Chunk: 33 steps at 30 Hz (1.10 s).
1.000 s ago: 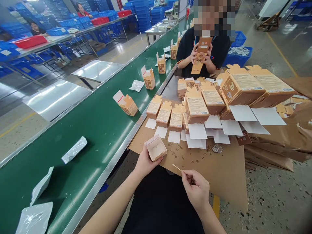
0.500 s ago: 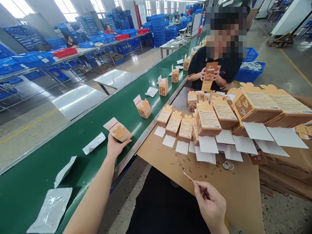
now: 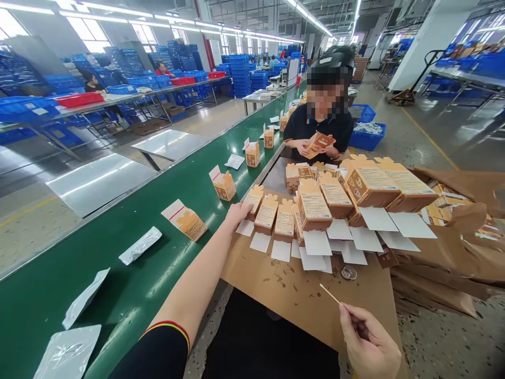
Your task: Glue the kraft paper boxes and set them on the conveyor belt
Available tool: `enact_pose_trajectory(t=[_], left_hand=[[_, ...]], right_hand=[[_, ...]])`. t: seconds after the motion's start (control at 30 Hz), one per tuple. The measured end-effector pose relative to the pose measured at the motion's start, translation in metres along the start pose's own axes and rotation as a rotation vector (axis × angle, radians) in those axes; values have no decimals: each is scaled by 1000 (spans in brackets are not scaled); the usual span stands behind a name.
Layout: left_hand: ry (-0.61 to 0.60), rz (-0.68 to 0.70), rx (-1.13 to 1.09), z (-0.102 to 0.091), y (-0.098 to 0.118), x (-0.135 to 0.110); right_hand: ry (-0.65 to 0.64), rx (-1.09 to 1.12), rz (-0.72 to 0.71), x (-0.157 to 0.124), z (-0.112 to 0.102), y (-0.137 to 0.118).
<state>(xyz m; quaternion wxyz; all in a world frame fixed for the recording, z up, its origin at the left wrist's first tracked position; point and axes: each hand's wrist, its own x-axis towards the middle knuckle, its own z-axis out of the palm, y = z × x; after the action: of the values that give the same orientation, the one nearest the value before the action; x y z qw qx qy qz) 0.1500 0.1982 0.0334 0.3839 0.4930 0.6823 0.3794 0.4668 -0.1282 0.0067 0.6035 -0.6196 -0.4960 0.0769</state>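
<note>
well, the step in hand looks like taking up the box (image 3: 254, 198) at the left end of the front row, just about the centre of the frame, on the brown cardboard (image 3: 252, 263). your left hand (image 3: 239, 211) lies against the near left side of it, fingers bent; whether they are pinching it or only resting there you can't tell, as the thumb is hidden. your right hand (image 3: 369, 339), at the lower right, pinches a thin stick (image 3: 329, 293) between thumb and forefinger, its free tip pointing to the upper left, above the cardboard. as for the box, it lies with a printed side up, its long axis slanting from lower left to upper right; the notched flaps point to the top of the frame, while the white flap (image 3: 245, 228) sticks out at the bottom end. the next move probably calls for a sure hold on both sides of the box and a clean lift, without nudging the neighbouring box (image 3: 265, 211) just to its right. keep the stick's tip clear too; the small round dish (image 3: 349, 272) sits near it.
</note>
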Motion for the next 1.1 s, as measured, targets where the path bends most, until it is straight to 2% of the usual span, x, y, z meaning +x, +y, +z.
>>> enact_pose_trajectory(t=[0.1, 0.23, 0.37, 0.5, 0.63, 0.77, 0.87, 0.97, 1.03, 1.1], left_hand=[[46, -66, -69, -10, -8, -16], [98, -78, -204, -41, -36, -76], [-45, -118, -533, -60, -66, -146], [-184, -195, -585, -52, -82, -190], [-247, -194, -557, -27, -88, -197], [-234, -161, -542, -14, -91, -191], [-219, -153, -550, -10, -93, -192], [-175, -134, -580, -5, -96, -196], [-167, -123, -588, -1, -97, -198], [-165, -115, -587, 0, -98, -199]], right_hand=[[89, -58, 14, 6, -17, 16], [150, -198, 65, 23, -35, 39], [67, -320, 100, 45, -35, 52], [-55, -438, 96, 59, -28, 60], [-144, -490, 92, 66, -26, 67], [-24, -476, 73, 57, -28, 63], [14, -309, 26, 30, -18, 41], [-195, -76, 32, -7, 12, 10], [-365, 7, 46, -26, 41, -8], [-459, 54, 24, -38, 69, -17]])
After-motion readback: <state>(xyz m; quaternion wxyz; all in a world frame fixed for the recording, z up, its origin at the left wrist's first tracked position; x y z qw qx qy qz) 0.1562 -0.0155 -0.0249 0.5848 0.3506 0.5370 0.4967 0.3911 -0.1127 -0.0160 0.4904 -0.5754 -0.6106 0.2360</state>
